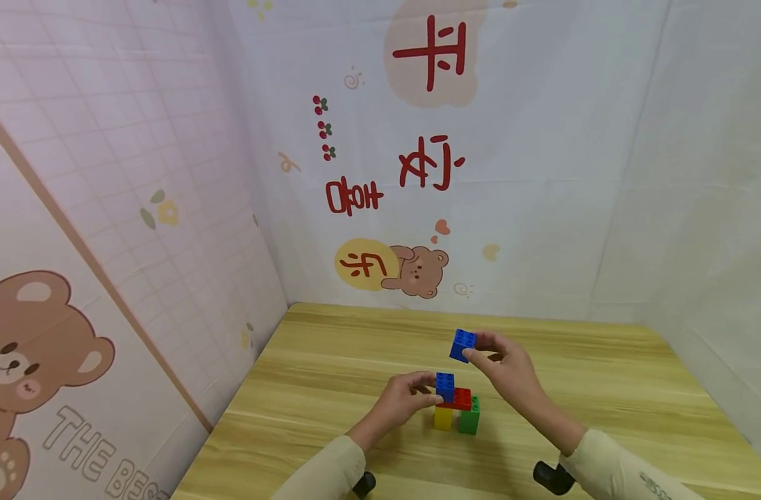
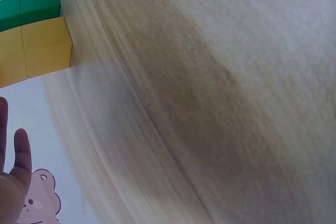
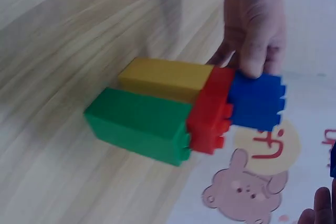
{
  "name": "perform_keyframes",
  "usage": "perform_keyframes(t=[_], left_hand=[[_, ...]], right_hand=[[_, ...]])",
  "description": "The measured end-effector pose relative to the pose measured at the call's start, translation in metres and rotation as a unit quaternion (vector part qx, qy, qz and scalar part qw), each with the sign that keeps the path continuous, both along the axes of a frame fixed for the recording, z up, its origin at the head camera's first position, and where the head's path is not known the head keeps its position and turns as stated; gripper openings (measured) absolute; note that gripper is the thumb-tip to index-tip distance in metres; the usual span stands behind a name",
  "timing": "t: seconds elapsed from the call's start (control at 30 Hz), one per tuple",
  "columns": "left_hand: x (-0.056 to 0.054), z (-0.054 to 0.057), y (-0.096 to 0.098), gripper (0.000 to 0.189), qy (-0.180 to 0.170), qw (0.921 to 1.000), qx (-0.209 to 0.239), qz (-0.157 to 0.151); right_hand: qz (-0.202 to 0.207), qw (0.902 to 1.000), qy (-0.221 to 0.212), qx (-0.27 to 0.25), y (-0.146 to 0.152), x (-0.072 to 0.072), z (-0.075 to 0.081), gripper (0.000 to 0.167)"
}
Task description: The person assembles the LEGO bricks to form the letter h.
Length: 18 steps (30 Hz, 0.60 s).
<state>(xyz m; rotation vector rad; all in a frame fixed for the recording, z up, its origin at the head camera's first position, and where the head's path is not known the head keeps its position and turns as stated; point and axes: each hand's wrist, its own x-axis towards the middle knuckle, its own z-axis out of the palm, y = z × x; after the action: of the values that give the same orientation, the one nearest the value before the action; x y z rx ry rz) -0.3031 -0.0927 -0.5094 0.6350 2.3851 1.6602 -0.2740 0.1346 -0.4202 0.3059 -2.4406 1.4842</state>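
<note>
On the table stands a small build of toy building blocks: a yellow block and a green block upright side by side, bridged by a red block. A blue block sits on the red one's left end. My left hand pinches this blue block between thumb and fingers. Above and slightly right of the build, my right hand holds a second blue block in the air, studs facing up. In the left wrist view, the yellow and green blocks show only at the left edge.
The wooden table meets printed cloth walls at the back and sides, with a bear drawing on the back one. Two black objects, one by the right sleeve and one by the left, show at the bottom.
</note>
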Motion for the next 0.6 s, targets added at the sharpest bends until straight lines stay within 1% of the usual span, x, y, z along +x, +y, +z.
perform_keyframes(t=[0.2, 0.4, 0.5, 0.6], left_hand=[[0.0, -0.001, -0.001, 0.029, 0.001, 1.0, -0.003, 0.0], [0.0, 0.0, -0.001, 0.029, 0.002, 1.0, -0.003, -0.001], [0.001, 0.001, -0.001, 0.029, 0.004, 1.0, -0.003, -0.001], [0.001, 0.001, -0.001, 0.029, 0.003, 1.0, -0.002, -0.002]], right_hand=[[0.011, 0.9992, 0.026, 0.029, -0.007, 0.009, 0.015, 0.04], [0.019, 0.997, 0.058, 0.048, -0.009, 0.011, 0.026, 0.033], [0.025, 0.9976, 0.05, 0.039, -0.01, 0.01, 0.027, 0.033], [0.03, 0.9983, 0.041, 0.028, -0.01, 0.009, 0.025, 0.033]])
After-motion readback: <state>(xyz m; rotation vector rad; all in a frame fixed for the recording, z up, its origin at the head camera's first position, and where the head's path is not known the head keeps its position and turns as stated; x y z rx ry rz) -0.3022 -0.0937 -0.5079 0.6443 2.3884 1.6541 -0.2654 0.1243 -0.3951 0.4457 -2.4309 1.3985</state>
